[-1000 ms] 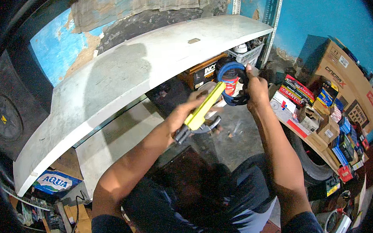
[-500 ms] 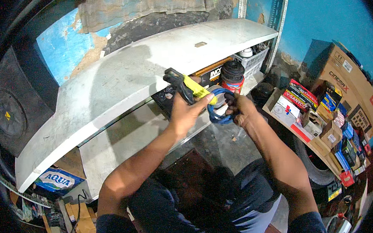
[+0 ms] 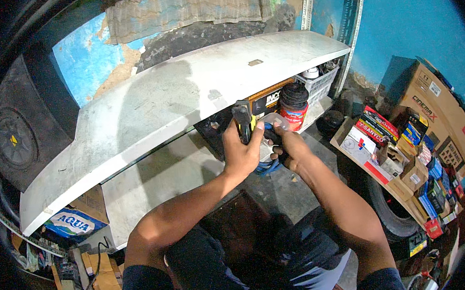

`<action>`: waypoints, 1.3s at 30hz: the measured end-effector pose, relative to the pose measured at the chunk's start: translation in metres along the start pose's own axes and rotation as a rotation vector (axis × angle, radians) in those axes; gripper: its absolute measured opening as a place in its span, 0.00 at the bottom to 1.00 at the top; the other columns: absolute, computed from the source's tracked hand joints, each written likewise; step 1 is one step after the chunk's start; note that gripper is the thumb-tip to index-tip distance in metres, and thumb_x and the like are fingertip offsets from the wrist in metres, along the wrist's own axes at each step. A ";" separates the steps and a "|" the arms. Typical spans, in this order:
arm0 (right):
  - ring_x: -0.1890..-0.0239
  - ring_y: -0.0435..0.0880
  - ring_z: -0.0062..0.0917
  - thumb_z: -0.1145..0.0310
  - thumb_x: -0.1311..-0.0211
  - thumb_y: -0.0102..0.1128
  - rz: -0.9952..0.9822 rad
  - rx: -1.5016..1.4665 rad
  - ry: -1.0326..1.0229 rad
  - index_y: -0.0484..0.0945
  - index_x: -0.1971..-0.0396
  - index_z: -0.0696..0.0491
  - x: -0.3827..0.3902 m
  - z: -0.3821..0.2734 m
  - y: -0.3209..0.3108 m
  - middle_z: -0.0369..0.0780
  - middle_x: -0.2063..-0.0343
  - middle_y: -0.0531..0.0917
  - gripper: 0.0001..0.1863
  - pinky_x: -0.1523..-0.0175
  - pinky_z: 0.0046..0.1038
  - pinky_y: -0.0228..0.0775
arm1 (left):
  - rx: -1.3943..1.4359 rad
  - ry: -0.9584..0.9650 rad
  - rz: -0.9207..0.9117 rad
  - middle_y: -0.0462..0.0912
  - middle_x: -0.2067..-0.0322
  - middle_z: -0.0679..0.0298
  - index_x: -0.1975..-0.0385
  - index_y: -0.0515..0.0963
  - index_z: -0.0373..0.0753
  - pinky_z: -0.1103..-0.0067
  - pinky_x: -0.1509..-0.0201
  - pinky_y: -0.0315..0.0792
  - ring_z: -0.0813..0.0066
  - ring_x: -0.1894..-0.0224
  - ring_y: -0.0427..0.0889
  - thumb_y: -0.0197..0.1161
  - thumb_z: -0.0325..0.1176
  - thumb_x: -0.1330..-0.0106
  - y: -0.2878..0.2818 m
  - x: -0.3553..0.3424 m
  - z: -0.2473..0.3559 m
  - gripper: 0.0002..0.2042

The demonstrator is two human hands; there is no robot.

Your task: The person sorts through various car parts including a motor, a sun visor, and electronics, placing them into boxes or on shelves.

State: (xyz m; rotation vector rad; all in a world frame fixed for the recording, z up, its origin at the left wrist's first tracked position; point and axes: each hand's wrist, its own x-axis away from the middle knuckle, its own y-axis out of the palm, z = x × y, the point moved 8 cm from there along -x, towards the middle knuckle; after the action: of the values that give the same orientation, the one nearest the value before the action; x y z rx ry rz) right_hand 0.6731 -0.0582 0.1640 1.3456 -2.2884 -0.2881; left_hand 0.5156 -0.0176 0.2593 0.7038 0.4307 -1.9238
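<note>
My left hand is closed around a black-and-yellow hand tool, whose dark end stands up above the fist; its exact kind is unclear. Close beside it, the fingers of my right hand are curled on a coiled blue cable. The loops hang between and below both hands, and the fingers partly hide them. Both hands are held in front of the white workbench, above its lower shelf.
On the lower shelf, a red container stands beneath a black coil, near a white basket. To the right is a cardboard box of small packages, with a tyre below. A speaker panel stands left.
The tool has turned more upright, so less of its yellow part shows. My hands have come closer together and slightly lower, and the blue loop is bunched and more hidden.
</note>
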 end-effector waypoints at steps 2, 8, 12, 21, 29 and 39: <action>0.81 0.72 0.24 0.56 0.26 0.56 -0.007 -0.003 -0.017 0.73 0.56 0.48 0.012 -0.006 0.010 0.38 0.73 0.78 0.11 0.79 0.28 0.66 | 0.024 0.041 -0.043 0.79 0.75 0.64 0.66 0.73 0.34 0.76 0.67 0.72 0.77 0.72 0.78 0.61 0.34 0.28 -0.003 -0.003 0.018 0.09; 0.80 0.73 0.23 0.57 0.26 0.58 -0.122 0.008 -0.007 0.74 0.57 0.50 0.026 -0.008 0.031 0.38 0.74 0.79 0.12 0.78 0.25 0.65 | 0.010 0.024 -0.193 0.80 0.76 0.63 0.66 0.75 0.33 0.77 0.68 0.73 0.76 0.73 0.79 0.60 0.41 0.28 -0.009 -0.015 0.023 0.15; 0.80 0.74 0.22 0.56 0.27 0.58 -0.091 0.021 -0.052 0.75 0.57 0.52 0.029 -0.012 0.035 0.38 0.75 0.79 0.14 0.77 0.26 0.67 | 0.196 -0.098 -0.149 0.81 0.76 0.64 0.65 0.77 0.34 0.79 0.69 0.74 0.78 0.74 0.80 0.61 0.48 0.28 -0.013 -0.017 0.003 0.19; 0.77 0.75 0.23 0.58 0.23 0.52 0.053 -0.062 -0.136 0.75 0.52 0.60 0.030 -0.012 0.033 0.39 0.71 0.81 0.17 0.71 0.27 0.72 | 0.487 -0.471 0.280 0.78 0.72 0.64 0.65 0.73 0.40 0.72 0.55 0.75 0.72 0.64 0.81 0.52 0.55 0.23 -0.027 -0.012 -0.043 0.21; 0.74 0.82 0.23 0.59 0.23 0.52 -0.070 0.189 -0.079 0.77 0.51 0.57 0.027 -0.018 0.030 0.40 0.67 0.85 0.16 0.68 0.27 0.77 | 0.299 -0.252 0.102 0.77 0.80 0.61 0.73 0.74 0.38 0.73 0.74 0.74 0.72 0.80 0.78 0.60 0.49 0.27 -0.039 -0.037 -0.017 0.19; 0.50 0.81 0.41 0.71 0.48 0.77 -0.144 0.975 -0.647 0.68 0.45 0.57 0.052 -0.040 0.044 0.52 0.49 0.78 0.33 0.46 0.37 0.75 | 0.200 -0.328 0.046 0.76 0.85 0.61 0.76 0.74 0.38 0.75 0.75 0.72 0.71 0.82 0.78 0.59 0.54 0.29 -0.038 -0.035 -0.008 0.23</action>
State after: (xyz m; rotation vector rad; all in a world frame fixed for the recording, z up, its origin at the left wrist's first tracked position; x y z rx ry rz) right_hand 0.6372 -0.0791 0.2317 2.1068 -3.0422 0.5099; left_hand 0.4952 0.0278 0.2754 0.5051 0.0183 -2.0095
